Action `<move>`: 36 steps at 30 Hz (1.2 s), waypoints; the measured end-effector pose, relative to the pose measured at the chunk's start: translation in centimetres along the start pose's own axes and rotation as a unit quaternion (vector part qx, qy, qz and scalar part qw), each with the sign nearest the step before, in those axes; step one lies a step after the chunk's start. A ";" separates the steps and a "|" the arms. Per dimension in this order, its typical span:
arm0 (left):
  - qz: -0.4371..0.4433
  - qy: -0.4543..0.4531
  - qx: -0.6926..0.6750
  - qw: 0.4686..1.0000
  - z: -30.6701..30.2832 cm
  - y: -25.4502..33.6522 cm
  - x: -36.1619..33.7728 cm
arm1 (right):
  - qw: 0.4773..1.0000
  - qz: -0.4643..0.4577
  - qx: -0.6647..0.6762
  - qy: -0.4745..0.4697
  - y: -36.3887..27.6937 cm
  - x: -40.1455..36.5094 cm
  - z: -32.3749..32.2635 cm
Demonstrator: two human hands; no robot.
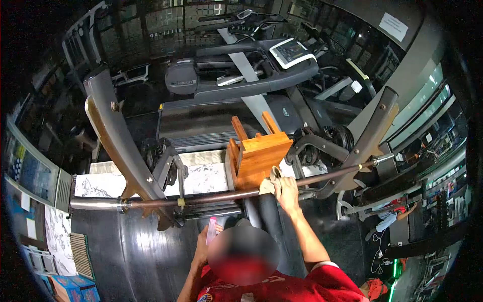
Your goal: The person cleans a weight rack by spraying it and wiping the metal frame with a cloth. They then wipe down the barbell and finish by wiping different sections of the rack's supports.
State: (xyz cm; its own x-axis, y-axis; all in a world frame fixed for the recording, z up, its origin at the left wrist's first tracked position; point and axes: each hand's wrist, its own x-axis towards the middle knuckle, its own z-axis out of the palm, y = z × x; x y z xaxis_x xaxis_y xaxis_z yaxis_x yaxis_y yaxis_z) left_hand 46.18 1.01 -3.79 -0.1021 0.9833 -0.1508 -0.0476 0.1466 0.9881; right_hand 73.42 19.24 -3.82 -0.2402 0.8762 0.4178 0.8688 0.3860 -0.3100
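Note:
My right hand [287,194] is closed on a pale cloth [267,186], which is pressed against the long brown barbell [226,197]. Lower and to the left, my left hand [202,244] grips a clear bottle with a pink top [212,230]. The barbell lies across the two grey rack uprights, with bare metal sleeves at both ends. Just behind the cloth stands an orange-brown wooden piece [262,155] with several posts. A blurred patch hides what is between my arms.
Grey rack uprights [121,136] [370,136] rise on both sides, with weight plates [338,138] near them. A treadmill [231,75] stands behind. At the right edge another person [390,217] is partly visible. A blue box [75,288] sits at the lower left.

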 end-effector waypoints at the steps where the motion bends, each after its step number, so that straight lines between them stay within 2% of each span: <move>1: 0.001 0.005 -0.001 1.000 0.0 0.0 0.0 | 1.000 0.000 0.001 0.024 -0.2 -0.7 0.3; 2: -0.001 0.009 -0.015 1.000 0.0 0.1 0.0 | 0.999 0.001 0.003 0.049 -0.5 -1.5 0.7; 4: -0.001 0.012 -0.026 1.000 -0.2 0.5 0.1 | 0.996 0.061 0.018 0.055 -0.9 -3.3 1.7; 7: 0.022 0.023 0.003 0.999 -0.6 0.9 0.2 | 0.990 0.064 0.074 0.101 -0.9 -5.8 3.1; 12: -0.009 0.032 -0.014 0.999 -0.9 0.4 0.4 | 0.974 0.115 0.109 0.160 -1.6 -8.5 6.1; 16: -0.018 0.038 -0.039 0.998 -0.8 0.6 0.5 | 0.937 0.227 0.184 0.193 -5.3 -8.6 7.9; 18: -0.031 0.044 -0.030 0.998 -0.5 1.3 0.5 | 0.919 0.243 0.225 0.212 -8.5 -7.5 7.6; 21: -0.035 0.029 -0.048 0.998 -0.5 0.2 0.6 | 0.908 0.248 0.288 0.178 -12.3 -6.6 5.7; 24: -0.025 0.024 -0.029 0.999 -0.3 0.9 0.6 | 0.866 0.291 0.397 0.089 -12.4 -8.5 7.7; 25: -0.025 0.018 -0.029 0.999 -0.2 1.2 0.5 | 0.858 0.272 0.435 0.038 -11.5 -9.5 9.3; 26: -0.016 0.016 -0.037 0.999 -0.2 1.5 0.5 | 0.823 0.305 0.479 0.001 -11.6 -9.6 10.0; 27: -0.006 0.016 -0.044 0.999 -0.3 1.7 0.5 | 0.712 0.368 0.597 -0.017 -11.5 -10.1 10.1; 28: -0.007 0.015 -0.044 0.999 -0.3 1.6 0.5 | 0.581 0.419 0.697 -0.034 -12.1 -9.6 8.9; 30: -0.003 0.018 -0.062 0.998 -0.4 1.5 0.4 | 0.421 0.527 0.728 -0.125 -8.8 -10.2 9.9; 31: -0.004 0.017 -0.063 0.998 -0.4 1.4 0.3 | 0.365 0.503 0.774 -0.124 -8.5 -9.7 8.0; 32: 0.004 0.012 -0.079 0.997 -0.4 1.2 0.1 | 0.298 0.532 0.780 -0.142 -7.4 -8.9 6.8; 34: 0.014 0.006 -0.095 0.995 -0.5 1.0 0.1 | 0.251 0.460 0.844 -0.111 -4.3 -8.9 7.3; 36: 0.001 0.010 -0.071 0.997 -0.6 0.6 -0.4 | 0.230 0.496 0.835 0.058 1.1 -7.6 8.3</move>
State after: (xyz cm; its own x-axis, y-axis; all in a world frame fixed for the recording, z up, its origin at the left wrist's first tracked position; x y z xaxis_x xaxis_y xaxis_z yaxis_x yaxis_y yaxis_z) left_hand 45.57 0.69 -3.16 -0.1212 0.9811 -0.1506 -0.1878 0.1263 0.9741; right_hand 72.59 15.40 -14.45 -0.1850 0.7962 -0.5760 -0.9307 -0.3301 -0.1573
